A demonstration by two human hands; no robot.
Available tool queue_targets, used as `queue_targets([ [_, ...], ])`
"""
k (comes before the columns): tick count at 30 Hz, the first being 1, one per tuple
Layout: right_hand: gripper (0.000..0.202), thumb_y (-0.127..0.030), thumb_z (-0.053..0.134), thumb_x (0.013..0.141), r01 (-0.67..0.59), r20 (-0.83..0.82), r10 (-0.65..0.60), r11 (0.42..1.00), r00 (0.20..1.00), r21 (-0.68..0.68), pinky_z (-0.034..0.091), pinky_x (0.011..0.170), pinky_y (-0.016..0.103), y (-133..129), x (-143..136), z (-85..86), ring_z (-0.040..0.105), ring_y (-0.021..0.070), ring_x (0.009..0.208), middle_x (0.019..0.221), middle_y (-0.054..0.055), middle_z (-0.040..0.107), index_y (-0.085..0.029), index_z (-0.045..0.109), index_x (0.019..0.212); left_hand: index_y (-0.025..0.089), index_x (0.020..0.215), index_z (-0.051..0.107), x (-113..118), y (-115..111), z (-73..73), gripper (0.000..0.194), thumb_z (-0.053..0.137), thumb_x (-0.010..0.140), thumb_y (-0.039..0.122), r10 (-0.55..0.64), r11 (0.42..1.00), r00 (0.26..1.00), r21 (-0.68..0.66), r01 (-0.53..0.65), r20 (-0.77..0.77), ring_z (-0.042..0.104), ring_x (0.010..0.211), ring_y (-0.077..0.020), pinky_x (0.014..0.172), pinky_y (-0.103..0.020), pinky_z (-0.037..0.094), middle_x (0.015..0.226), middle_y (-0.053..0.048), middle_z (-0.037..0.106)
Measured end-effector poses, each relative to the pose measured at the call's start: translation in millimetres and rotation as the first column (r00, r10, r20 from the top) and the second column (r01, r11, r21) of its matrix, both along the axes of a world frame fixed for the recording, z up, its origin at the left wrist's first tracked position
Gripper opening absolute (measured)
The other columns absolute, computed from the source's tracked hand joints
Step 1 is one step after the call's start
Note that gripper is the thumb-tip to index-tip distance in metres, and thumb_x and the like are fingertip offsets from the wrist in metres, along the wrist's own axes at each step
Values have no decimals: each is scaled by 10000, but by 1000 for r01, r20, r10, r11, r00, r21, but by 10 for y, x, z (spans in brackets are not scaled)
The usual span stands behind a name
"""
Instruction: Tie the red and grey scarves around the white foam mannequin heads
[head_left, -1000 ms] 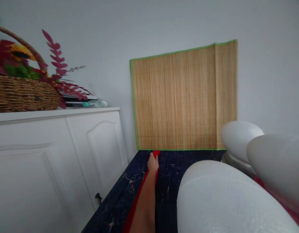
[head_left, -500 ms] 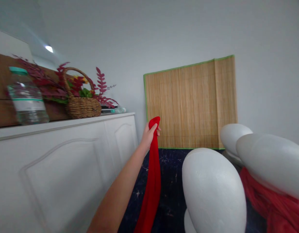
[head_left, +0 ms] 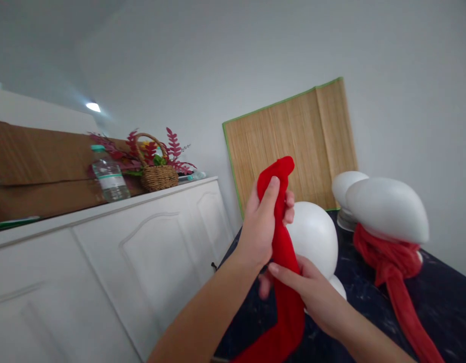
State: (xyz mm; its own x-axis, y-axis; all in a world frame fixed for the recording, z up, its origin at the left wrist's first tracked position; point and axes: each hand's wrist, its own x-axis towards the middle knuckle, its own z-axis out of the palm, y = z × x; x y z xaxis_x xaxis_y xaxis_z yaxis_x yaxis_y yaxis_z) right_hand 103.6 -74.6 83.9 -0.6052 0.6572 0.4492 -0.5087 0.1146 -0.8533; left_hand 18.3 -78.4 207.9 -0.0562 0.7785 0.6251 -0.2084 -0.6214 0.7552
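Red scarf (head_left: pixel 288 252), a long bright strip, is held up above a dark marbled surface (head_left: pixel 363 295), in front of the nearest white rounded form (head_left: pixel 312 237). The left hand (head_left: pixel 260 224) is closed on it near its folded top end, thumb pressed to the near face, fingers curled round behind. Just below, the right hand (head_left: pixel 306 287) is closed on it too, its thumb across the front and fingertips showing past the far edge. From there the scarf drops and bends toward the bottom left, out of view. What has just changed: in place of the left hand alone half a second ago, both hands now have hold, so the strip seems steadied at two places. To the right, a duller red cloth (head_left: pixel 386 257) is wrapped beneath another white form (head_left: pixel 388 206), its end trailing down. A slatted mat (head_left: pixel 282 146) stands behind.
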Motion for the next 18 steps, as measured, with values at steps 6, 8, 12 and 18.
queue_targets([
  [6,274,-381,499,972,-369,-26,378,885,926,-285,427,452,176,-64,492,-204,183,25,386,477,-110,270,-141,595,881,165,960,602,-537,-41,-310,187,681,819,260,156,931,986,-344,-125,63,581,629,-64,575,-150,467,794,12,640],
  [8,301,-386,458,990,-392,-41,401,863,915,-319,388,421,154,-28,742,-235,165,26,378,472,-109,252,-144,606,891,162,834,573,-702,-108,-495,163,689,814,275,43,884,997,-468,-8,64,473,486,-33,491,-134,403,626,49,549],
  [12,323,-377,464,989,-405,-66,407,854,911,-327,347,382,134,98,1078,-156,140,24,355,450,-117,199,-135,631,854,177,583,458,-871,-317,-891,401,650,826,431,-261,744,965,-631,222,32,216,346,-14,371,-153,234,417,96,283],
  [18,218,-310,537,957,-395,123,429,890,895,-229,342,387,125,253,1197,69,173,17,353,437,-127,218,-131,629,872,275,505,526,-954,-767,-1070,606,310,762,780,-124,907,977,-419,41,-173,214,217,-90,386,-293,353,258,67,142],
])
